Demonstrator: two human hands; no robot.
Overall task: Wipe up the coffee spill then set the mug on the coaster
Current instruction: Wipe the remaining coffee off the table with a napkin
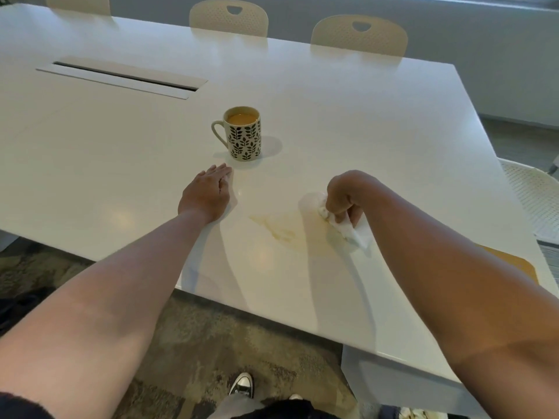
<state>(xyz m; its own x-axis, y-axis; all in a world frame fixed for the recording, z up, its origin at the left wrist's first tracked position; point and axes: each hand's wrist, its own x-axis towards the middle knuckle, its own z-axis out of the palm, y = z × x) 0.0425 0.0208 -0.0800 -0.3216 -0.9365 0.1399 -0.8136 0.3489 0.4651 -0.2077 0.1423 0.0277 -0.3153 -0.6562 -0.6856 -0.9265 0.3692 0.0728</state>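
- Both forearms are bare down to the left hand [208, 193] and the right hand [344, 196]; no watch, ring or bracelet shows.
- A dark sleeve edge [21, 405] shows at the left upper arm.
- Below the table [302, 86] edge, a white-toed sneaker [243, 385] and light trousers [239, 408].

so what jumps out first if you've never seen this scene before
The patterned mug, full of milky coffee, stands alone mid-table. Nearer the front edge, the right hand grips a crumpled white paper towel beside a pale brown coffee smear, while the left hand lies flat on the table. A tan coaster peeks out behind the right forearm.
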